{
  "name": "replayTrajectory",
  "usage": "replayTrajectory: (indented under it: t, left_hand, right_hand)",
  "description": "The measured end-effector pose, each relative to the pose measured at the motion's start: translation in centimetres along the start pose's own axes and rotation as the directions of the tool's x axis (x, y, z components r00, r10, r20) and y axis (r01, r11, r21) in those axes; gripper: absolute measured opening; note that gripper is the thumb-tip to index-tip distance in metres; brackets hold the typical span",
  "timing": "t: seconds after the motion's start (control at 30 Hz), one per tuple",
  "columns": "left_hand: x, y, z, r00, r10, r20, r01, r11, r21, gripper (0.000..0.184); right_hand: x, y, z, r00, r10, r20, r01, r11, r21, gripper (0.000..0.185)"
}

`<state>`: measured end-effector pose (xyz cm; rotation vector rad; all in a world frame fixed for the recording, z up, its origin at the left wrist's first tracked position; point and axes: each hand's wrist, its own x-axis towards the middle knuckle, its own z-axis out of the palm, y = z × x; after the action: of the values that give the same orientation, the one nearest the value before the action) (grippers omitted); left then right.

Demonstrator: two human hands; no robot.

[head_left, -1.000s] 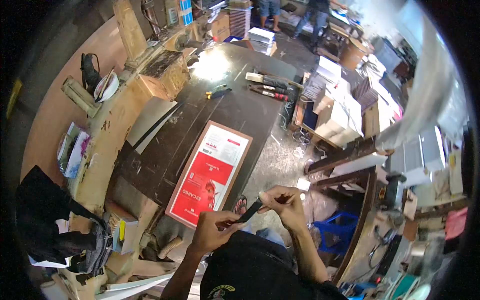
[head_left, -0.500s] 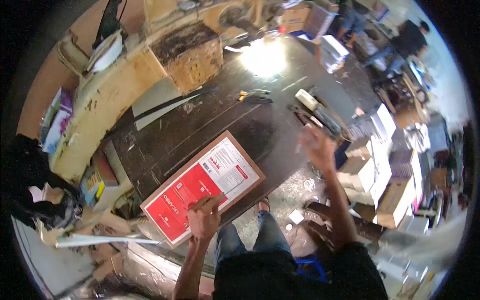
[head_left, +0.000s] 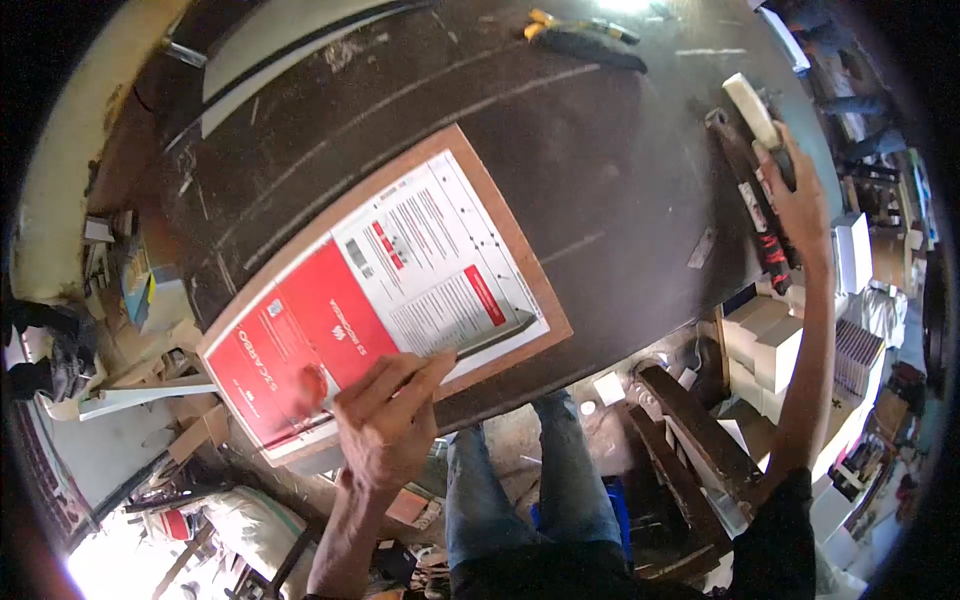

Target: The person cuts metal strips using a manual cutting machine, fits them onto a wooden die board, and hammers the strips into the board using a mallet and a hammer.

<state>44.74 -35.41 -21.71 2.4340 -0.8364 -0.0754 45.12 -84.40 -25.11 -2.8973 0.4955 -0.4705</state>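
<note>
A printed red and white sheet (head_left: 330,310) lies on a brown board (head_left: 538,285) at the table's near edge. Over the sheet's lower edge, my left hand (head_left: 390,420) is closed around a slim tool; its red end (head_left: 308,392) is blurred, and a thin metal part sticks out on the other side. At the right of the table, my right hand (head_left: 800,200) has its fingers curled on a dark tool with a cream block end (head_left: 750,110), partly hidden by the hand. Just left of it lies a long dark tool with a red and black handle (head_left: 768,250).
Yellow-and-black pliers-like tools (head_left: 585,40) lie at the back of the dark table (head_left: 620,190). A small flat metal piece (head_left: 702,248) is near its right edge. Cartons (head_left: 765,340) are stacked below on the right. White strips (head_left: 150,395) jut out at the left.
My right hand has moved from the air beside the table onto the cream-ended tool. My left hand stays over the sheet with its slim tool. The view has shifted closer to the table.
</note>
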Motion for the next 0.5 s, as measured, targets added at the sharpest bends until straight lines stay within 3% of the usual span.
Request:
replayTrajectory:
  t: [0.07, 0.13, 0.2, 0.23, 0.3, 0.33, 0.4, 0.43, 0.5]
  left_hand:
    - [0.0, 0.1, 0.2, 1.000, 0.014, -0.005, -0.014, 1.000, 0.023, 0.042]
    - [-0.1, 0.2, 0.3, 1.000, 0.012, -0.019, -0.012, 1.000, 0.008, 0.043]
    - [-0.1, 0.3, 0.0, 1.000, 0.005, 0.010, -0.006, 0.999, 0.043, 0.042]
    - [0.0, 0.4, 0.1, 1.000, 0.008, 0.018, -0.009, 0.999, 0.037, 0.042]
    - [0.0, 0.3, 0.2, 1.000, 0.011, 0.010, -0.011, 1.000, 0.011, 0.042]
    - [-0.1, 0.2, 0.3, 1.000, 0.010, 0.011, -0.010, 1.000, 0.008, 0.042]
    - [-0.2, 0.0, 0.3, 1.000, 0.029, 0.002, -0.029, 0.999, -0.014, 0.044]
    - [-0.2, 0.0, 0.2, 1.000, 0.024, 0.000, -0.024, 1.000, -0.011, 0.044]
    - [-0.2, 0.3, 0.0, 0.999, 0.024, 0.032, -0.024, 1.000, 0.002, 0.045]
  right_hand:
    - [0.1, 0.2, -0.8, 0.992, 0.101, 0.073, -0.101, 0.995, -0.004, 0.055]
    - [-1.1, -1.3, -2.2, 0.991, 0.123, 0.044, -0.121, 0.991, -0.058, 0.058]
    - [-3.6, -0.5, -3.4, 0.996, 0.010, -0.085, 0.010, 0.974, 0.227, 0.060]
    - [-5.1, -3.1, -5.3, 0.966, 0.260, 0.013, -0.252, 0.922, 0.294, 0.059]
    - [-8.7, -8.2, -7.6, 0.780, 0.576, 0.244, -0.617, 0.643, 0.453, 0.060]
    - [-10.6, -9.4, -8.0, 0.680, 0.626, 0.380, -0.713, 0.447, 0.540, 0.060]
    - [-14.2, -11.2, -8.7, 0.592, 0.432, 0.680, -0.799, 0.208, 0.564, 0.070]
    - [-16.8, -11.3, -8.2, 0.653, 0.372, 0.660, -0.752, 0.212, 0.624, 0.071]
    - [-18.6, -15.3, -8.4, 0.640, 0.438, 0.632, -0.757, 0.217, 0.617, 0.086]
